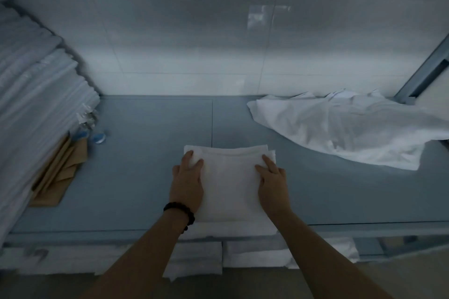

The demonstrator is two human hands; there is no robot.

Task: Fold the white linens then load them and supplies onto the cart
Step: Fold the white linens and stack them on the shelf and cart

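A folded white linen lies on the blue-grey shelf surface near its front edge. My left hand rests flat on the linen's left side, fingers straight, with a dark bead bracelet on the wrist. My right hand presses flat on the right side. An unfolded, crumpled white linen is spread over the right of the surface.
A tall stack of folded white linens leans at the left, with brown paper bags and small blue-capped bottles beside it. More folded white linens sit on the shelf below. A tiled wall closes the back.
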